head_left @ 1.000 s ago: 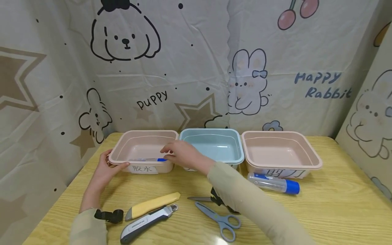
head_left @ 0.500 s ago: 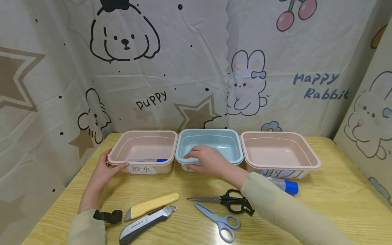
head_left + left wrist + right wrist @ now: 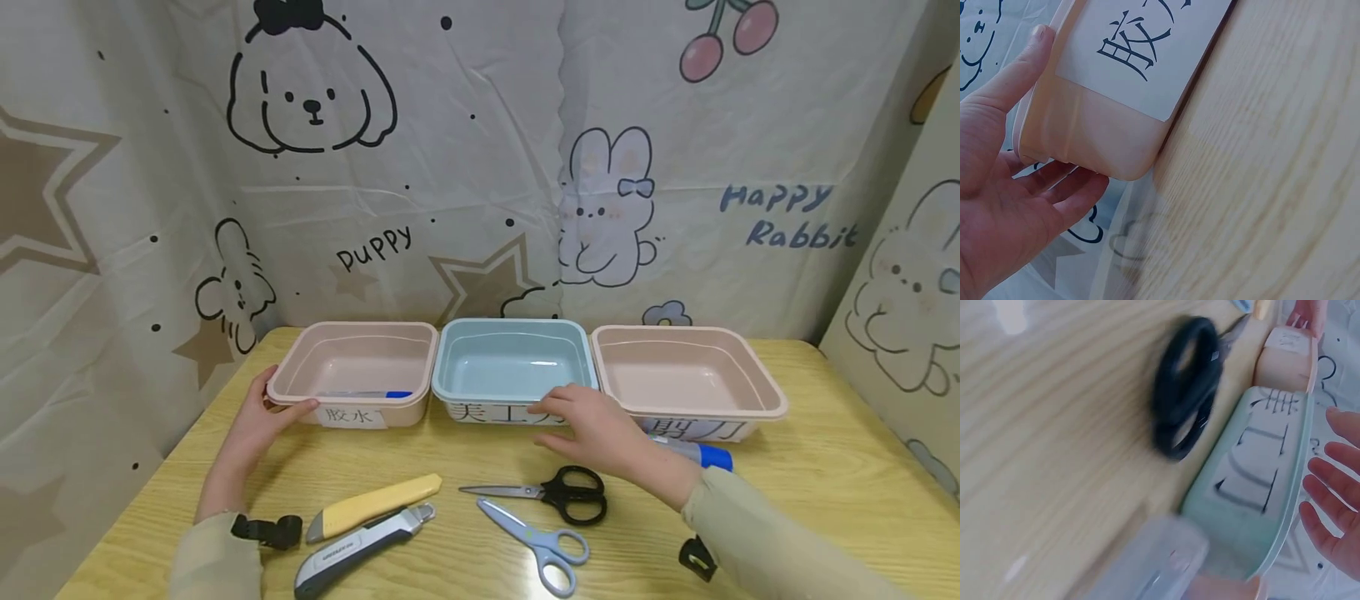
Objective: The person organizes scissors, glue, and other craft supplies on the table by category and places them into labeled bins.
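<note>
My left hand (image 3: 251, 429) grips the near left corner of the left pink bin (image 3: 405, 412), thumb on its front rim and fingers round its side. Inside that bin lies a clear glue tube with a blue cap (image 3: 398, 394), mostly hidden by the front wall. My right hand (image 3: 600, 429) hovers before the blue bin (image 3: 517, 367), holding nothing, its fingers spread in the right wrist view. A second clear glue tube (image 3: 716, 457) lies before the right pink bin (image 3: 690, 367), partly hidden behind my right hand and wrist.
On the table lie black-handled scissors (image 3: 551, 492), blue-grey scissors (image 3: 517, 525), a yellow utility knife (image 3: 375, 504) and a grey-and-black utility knife (image 3: 360, 548). The three bins stand side by side, labelled in front, against a printed cloth (image 3: 480, 167).
My right hand has moved right, from over the left pink bin, past the blue bin's front, to its right end. The black-handled scissors have come into full view. The left hand stays put.
</note>
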A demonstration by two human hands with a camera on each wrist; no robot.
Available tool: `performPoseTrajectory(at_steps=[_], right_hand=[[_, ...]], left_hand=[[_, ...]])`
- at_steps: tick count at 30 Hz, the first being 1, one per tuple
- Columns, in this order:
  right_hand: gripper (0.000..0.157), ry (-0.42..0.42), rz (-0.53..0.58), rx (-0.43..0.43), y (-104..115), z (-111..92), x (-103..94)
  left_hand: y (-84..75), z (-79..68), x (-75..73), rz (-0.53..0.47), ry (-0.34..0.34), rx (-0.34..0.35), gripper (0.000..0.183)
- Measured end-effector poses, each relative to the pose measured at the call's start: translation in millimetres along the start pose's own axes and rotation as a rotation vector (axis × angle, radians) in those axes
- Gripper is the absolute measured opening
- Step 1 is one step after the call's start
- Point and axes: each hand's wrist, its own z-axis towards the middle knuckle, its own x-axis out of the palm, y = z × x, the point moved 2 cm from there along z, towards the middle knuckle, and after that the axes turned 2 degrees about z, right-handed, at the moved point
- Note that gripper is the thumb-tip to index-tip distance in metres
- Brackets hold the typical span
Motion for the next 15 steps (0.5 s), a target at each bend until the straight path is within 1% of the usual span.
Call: performPoseTrajectory(at_steps=[4,11,15], right_hand=[[0.034,-0.008,-0.049,0.037,-10.8,-20.7,-4.9],[0.036,0.019,-0.112,0.119,-26.8,-53.1,-9.5],[0.037,-0.031,-0.157,0.115,-34.1,-70.1,-14.3]], left_hand=[[0.2,-0.3,0.3,-0.003,-0.008,0.007,0.098],[-0.1,-1.3,1.6,-0.004,-0.004,0.001,0.098],[-1.1,-0.6,1.4,0.007,-0.005,0.011,0.097]])
